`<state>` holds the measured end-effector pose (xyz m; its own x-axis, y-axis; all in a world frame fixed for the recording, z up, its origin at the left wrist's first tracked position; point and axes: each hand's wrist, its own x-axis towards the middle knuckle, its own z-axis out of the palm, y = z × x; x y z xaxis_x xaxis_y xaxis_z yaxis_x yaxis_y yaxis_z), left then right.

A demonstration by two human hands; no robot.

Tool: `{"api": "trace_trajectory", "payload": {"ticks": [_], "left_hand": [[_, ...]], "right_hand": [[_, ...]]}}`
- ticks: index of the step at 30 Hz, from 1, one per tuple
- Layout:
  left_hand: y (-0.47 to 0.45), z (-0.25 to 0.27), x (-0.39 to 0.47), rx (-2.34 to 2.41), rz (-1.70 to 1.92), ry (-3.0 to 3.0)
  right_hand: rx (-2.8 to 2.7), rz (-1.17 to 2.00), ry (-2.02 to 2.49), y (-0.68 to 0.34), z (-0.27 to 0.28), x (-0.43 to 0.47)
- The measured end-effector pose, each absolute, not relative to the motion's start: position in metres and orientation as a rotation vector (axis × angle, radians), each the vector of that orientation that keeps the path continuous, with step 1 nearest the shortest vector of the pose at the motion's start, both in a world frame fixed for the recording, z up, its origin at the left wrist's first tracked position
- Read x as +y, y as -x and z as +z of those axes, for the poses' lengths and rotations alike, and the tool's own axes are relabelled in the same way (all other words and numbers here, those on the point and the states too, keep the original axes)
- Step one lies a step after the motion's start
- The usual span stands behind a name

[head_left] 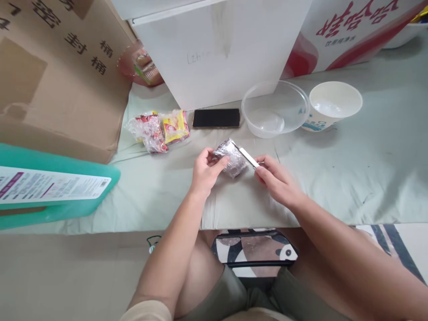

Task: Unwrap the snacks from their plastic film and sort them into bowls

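Observation:
My left hand (207,171) is closed on a small block-like package (236,164) wrapped in clear, shiny plastic, with the thumb pressed on top of it. What lies inside the wrapping looks dark, but I cannot make out its kind. In my right hand (276,180) is a slim white utility knife (248,157), gripped near its rear end. Its narrow tip points up and left and lies at the package's upper edge; whether it touches the plastic I cannot tell. Both hands are just above the cloth-covered table (160,191).
Behind the hands lie a black phone (216,118), red and yellow snack packets (175,127), a clear plastic bowl (276,109) and a white paper tub (335,104). A cardboard box (63,84), a teal jug (100,171) and a white box (224,53) stand around the table's left and back.

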<state>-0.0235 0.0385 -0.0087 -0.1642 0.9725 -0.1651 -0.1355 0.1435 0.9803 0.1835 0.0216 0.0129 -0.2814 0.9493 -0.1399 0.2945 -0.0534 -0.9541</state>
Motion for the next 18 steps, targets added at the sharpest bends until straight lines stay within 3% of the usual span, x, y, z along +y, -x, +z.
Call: {"api": "trace_trajectory", "payload": {"ticks": [9,18], "left_hand": [[0.016,-0.004,0.041,1.187,1.299,-0.948],[0.017,-0.005,0.042,1.2,1.425,-0.871]], "right_hand": [[-1.615,1.624,1.47,-0.184,0.011,0.026],[-1.676,1.654,1.465,-0.186,0.021,0.024]]}}
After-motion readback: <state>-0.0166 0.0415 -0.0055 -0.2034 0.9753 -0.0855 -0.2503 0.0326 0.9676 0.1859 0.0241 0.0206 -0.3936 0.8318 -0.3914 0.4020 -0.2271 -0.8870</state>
